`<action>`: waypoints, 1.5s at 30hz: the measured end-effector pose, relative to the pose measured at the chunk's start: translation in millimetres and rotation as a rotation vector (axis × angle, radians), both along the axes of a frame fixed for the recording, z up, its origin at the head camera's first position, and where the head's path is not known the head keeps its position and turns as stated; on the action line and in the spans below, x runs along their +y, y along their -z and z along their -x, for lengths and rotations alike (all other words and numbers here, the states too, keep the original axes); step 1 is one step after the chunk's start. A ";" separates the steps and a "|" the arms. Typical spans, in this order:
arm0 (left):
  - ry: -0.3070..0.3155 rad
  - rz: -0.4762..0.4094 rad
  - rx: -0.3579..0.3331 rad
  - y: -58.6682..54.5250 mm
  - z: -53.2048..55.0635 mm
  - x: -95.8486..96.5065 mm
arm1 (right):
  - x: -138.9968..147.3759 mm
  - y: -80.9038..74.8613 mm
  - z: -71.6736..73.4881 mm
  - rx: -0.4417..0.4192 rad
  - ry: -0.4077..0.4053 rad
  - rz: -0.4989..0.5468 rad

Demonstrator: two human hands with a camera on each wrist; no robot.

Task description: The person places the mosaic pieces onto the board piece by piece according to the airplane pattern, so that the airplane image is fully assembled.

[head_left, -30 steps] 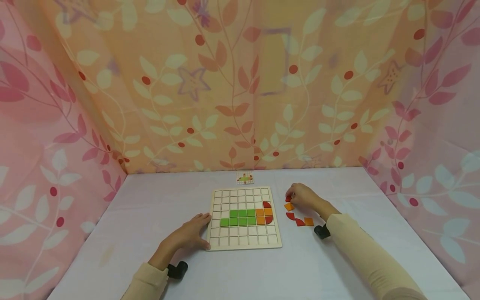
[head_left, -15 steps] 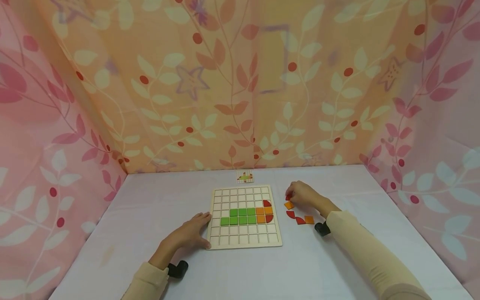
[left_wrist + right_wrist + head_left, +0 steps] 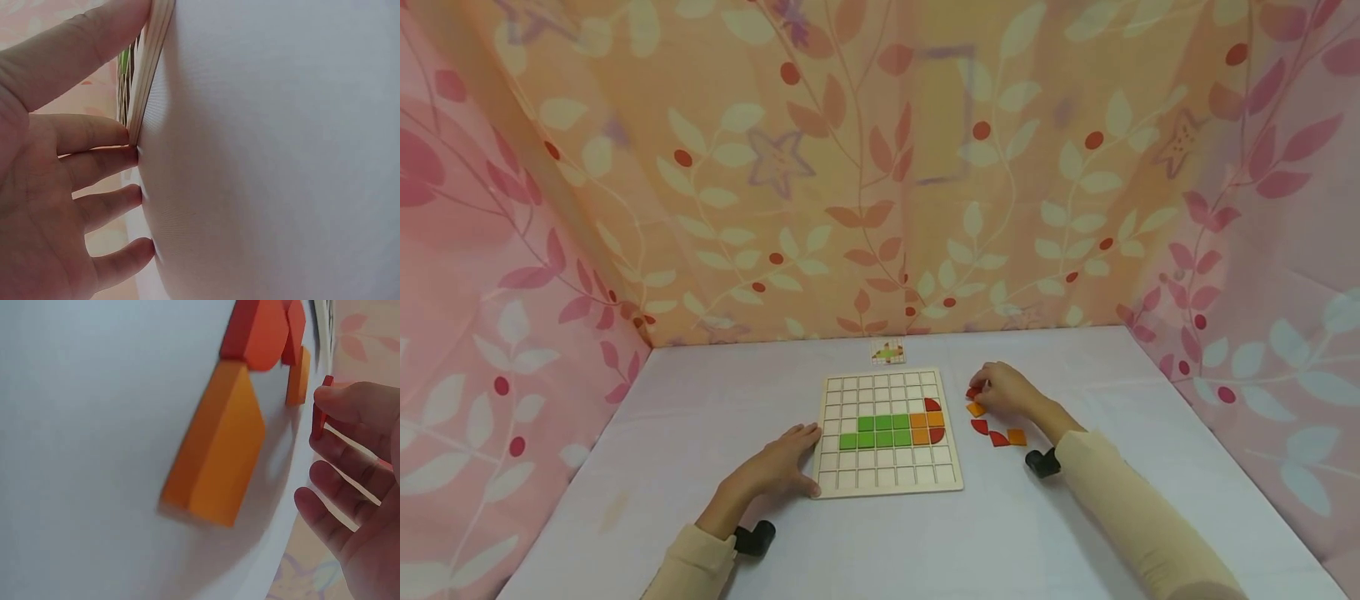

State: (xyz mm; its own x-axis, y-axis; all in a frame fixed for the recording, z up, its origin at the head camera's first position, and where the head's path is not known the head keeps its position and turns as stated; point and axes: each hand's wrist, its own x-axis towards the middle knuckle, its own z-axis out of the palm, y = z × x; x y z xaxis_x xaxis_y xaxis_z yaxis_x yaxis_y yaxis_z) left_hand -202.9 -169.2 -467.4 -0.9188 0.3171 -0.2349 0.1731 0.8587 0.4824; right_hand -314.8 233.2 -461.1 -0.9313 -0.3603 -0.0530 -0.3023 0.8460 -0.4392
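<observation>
My left hand [image 3: 778, 462] lies at the left edge of a square wooden grid board [image 3: 887, 478]. Its fairly straight fingers touch the side, and the thumb rests at the near left corner, as the left wrist view confirms. On the board sit several green square tiles [image 3: 884, 422], orange square tiles [image 3: 920, 428] and two red quarter-round tiles [image 3: 932, 405]. To the right of the board, my right hand [image 3: 1011, 390] pinches another red tile [image 3: 320, 409] between thumb and fingertips; its full outline is partly covered.
Near the right hand lie two loose orange tiles [image 3: 1017, 437] and two loose red quarter-round tiles [image 3: 980, 427] on the white table [image 3: 880, 550]. A small pattern card [image 3: 888, 351] lies behind the board. Flowered cloth walls [image 3: 880, 167] close in the back and sides.
The red tile at my right fingertips shows slightly more to the left and more fully than before. The left hand and the board stay together, and the placed tiles keep their cells.
</observation>
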 end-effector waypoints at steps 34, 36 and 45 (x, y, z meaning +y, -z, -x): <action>0.012 -0.008 0.013 -1.6 -0.4 0.1 | -78.8 -12.7 -7.5 0.032 -0.130 0.148; 0.008 -0.003 0.012 -1.1 0.2 0.7 | -85.5 -12.5 -6.9 0.034 -0.144 0.140; 0.008 -0.004 0.017 -0.2 0.5 0.0 | -111.3 -10.6 -7.5 0.087 -0.238 0.120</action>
State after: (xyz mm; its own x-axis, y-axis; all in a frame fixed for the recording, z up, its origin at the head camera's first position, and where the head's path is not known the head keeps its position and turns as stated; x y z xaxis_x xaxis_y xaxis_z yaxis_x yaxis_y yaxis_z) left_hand -203.4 -169.1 -467.3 -0.9203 0.3251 -0.2178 0.1879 0.8553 0.4828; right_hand -307.3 122.0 -450.5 -0.8189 -0.5684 0.0794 -0.5272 0.6903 -0.4956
